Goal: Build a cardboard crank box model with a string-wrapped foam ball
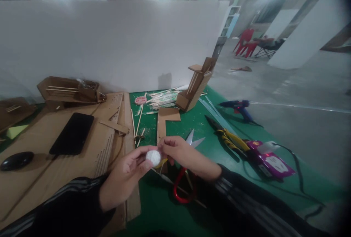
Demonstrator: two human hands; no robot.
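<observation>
Thumb and fingers of my left hand (123,175) are closed round a small white ball (153,158); its surface detail is too blurred to read. My right hand (177,151) is at the ball's right side with its fingers pinched together. Whatever lies between those fingertips is hidden. Scissors with red handles (185,186) lie under my right wrist, blades pointing away. Just beyond my hands is an L-shaped piece of cardboard (162,124). Part of something yellow shows beneath the ball.
A cardboard tower (195,85) stands at the back beside wrapped sticks (163,99). To the right lie pliers (229,140), a glue gun (238,108) and a purple power strip (271,160) with a cord. A phone (72,133) and mouse (17,161) rest on cardboard at left.
</observation>
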